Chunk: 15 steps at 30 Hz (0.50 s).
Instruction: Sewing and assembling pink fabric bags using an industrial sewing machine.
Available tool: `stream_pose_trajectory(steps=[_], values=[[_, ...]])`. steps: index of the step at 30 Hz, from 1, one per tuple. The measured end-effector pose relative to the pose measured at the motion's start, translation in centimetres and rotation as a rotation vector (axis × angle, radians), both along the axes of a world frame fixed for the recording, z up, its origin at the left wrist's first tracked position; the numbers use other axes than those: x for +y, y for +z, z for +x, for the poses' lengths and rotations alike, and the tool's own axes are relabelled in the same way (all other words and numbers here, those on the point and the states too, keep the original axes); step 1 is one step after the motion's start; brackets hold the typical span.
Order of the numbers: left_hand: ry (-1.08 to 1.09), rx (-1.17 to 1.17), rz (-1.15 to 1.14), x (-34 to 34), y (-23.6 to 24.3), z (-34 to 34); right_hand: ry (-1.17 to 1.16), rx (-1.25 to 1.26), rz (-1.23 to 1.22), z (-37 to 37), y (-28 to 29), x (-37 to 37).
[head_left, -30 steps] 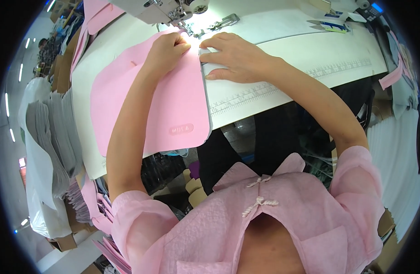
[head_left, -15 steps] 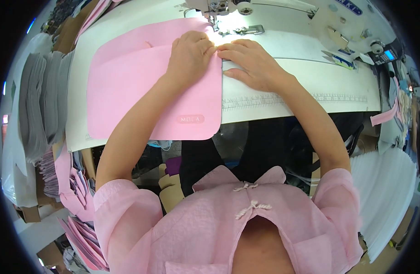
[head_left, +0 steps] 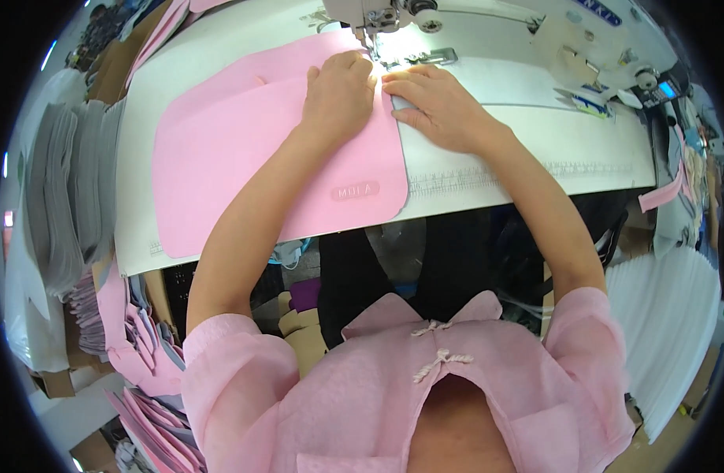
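A flat pink panel (head_left: pixel 220 169) with rounded corners and a small embossed label lies on the white sewing table, its far right corner under the sewing machine's (head_left: pixel 382 20) lit needle area. On top of the panel, just short of the needle, rests my left hand (head_left: pixel 340 98), its fingers bent and pressed together on the material; their tips are partly hidden. My right hand (head_left: pixel 442 109) lies at the panel's right edge, fingers stretched out and thumb apart, touching that edge. A metal guide (head_left: pixel 429 57) sits right of the needle.
Grey cut pieces (head_left: pixel 55 185) hang stacked at the left, above pink and grey pieces (head_left: pixel 141 339). Ruler markings (head_left: pixel 488 180) run along the table's near edge. Snips (head_left: pixel 589 104) and a control box with a blue screen (head_left: pixel 666 91) are at right, with white pleated material (head_left: pixel 661 331) below.
The pink panel has turned slightly, its near right corner swinging right and a little away from me. Both hands stay on it near the needle, the left shifted slightly right.
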<state>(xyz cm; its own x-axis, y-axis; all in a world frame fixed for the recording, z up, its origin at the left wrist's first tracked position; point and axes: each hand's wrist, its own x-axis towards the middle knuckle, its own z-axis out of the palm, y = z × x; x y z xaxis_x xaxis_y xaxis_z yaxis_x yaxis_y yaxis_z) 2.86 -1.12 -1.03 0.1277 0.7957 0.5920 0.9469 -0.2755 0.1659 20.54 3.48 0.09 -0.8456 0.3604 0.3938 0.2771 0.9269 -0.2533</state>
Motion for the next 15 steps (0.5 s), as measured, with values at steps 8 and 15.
stream_pose_trajectory(steps=[8,15], values=[[-0.001,-0.011,0.021,0.5,0.3,-0.4,-0.055,0.027,-0.003,-0.2,0.0,-0.5],[-0.326,-0.013,-0.123,-7.5,3.5,1.3,0.102,0.038,-0.011,3.2,0.4,-3.5]])
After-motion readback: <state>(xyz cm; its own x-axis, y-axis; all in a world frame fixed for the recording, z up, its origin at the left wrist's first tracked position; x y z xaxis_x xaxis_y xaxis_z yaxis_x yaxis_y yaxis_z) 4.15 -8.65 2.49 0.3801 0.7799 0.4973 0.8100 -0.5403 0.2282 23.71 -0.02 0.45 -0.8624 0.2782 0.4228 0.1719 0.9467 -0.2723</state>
